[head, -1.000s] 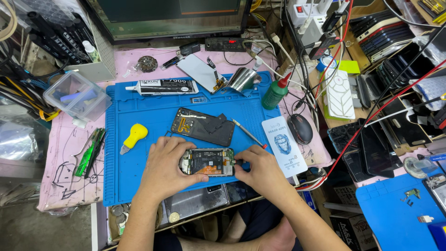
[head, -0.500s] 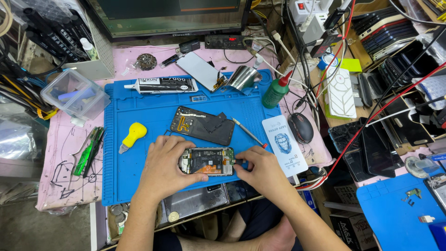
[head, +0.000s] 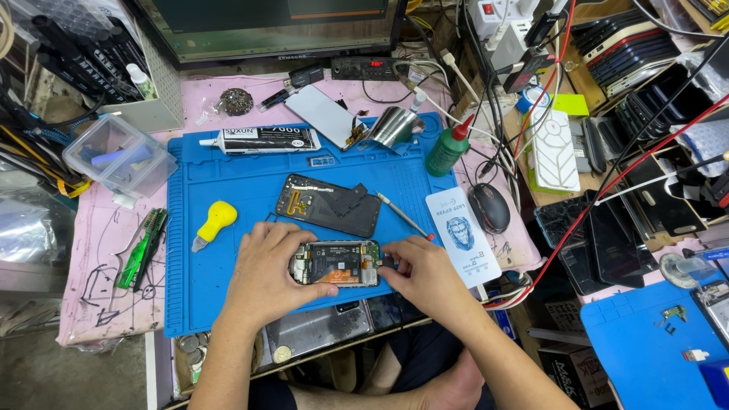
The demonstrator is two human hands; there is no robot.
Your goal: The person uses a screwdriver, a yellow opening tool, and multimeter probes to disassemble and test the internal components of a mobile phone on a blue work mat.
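Note:
An opened phone (head: 338, 263) with its circuit board exposed lies on the blue work mat (head: 228, 182) near the front edge. My left hand (head: 266, 269) grips the phone's left end, thumb and fingers wrapped around it. My right hand (head: 421, 277) rests at the phone's right end, with the fingertips pinched against that edge. What the right fingers pinch is too small to tell. Just behind the phone lies its removed black back cover (head: 328, 205).
On the mat: a yellow-handled tool (head: 214, 222), a glue tube (head: 262, 140), a thin metal pick (head: 401, 215), a green bottle (head: 446, 150) and a white card (head: 463, 235). A clear plastic box (head: 118, 154) stands left. A black mouse (head: 489, 207) and stacked phones sit right.

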